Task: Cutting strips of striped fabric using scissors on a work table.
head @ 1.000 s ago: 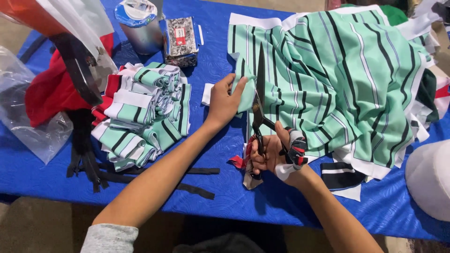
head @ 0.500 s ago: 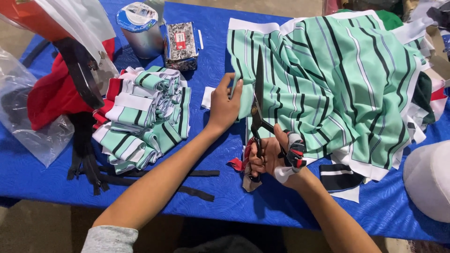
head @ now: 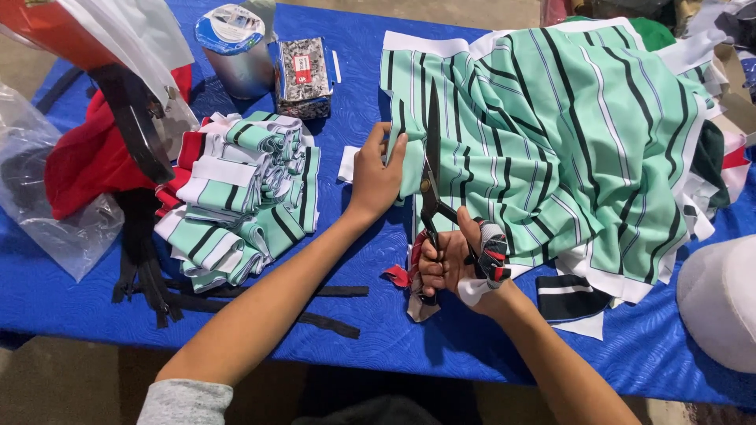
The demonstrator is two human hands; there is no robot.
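**Two hands on striped fabric, shears mid-cut**

Both hands work at the near edge of a blue table. The right hand is clenched around the handles of black shears, whose long blades point away from the person and lie along the left part of the fabric, a mint-green cloth with black and white stripes heaped over the right half of the table. The left hand grips the fabric's left edge, fingers curled over it, just beside the blades. Cloth wrapping shows on the shear handle by the right thumb.

Left of the hands sits a pile of folded striped pieces. Black strips lie on the table near the pile. Behind it stand a tin can and a small patterned box, close together. A clear plastic bag and red cloth lie at the far left. A white rounded object shows at the right edge.
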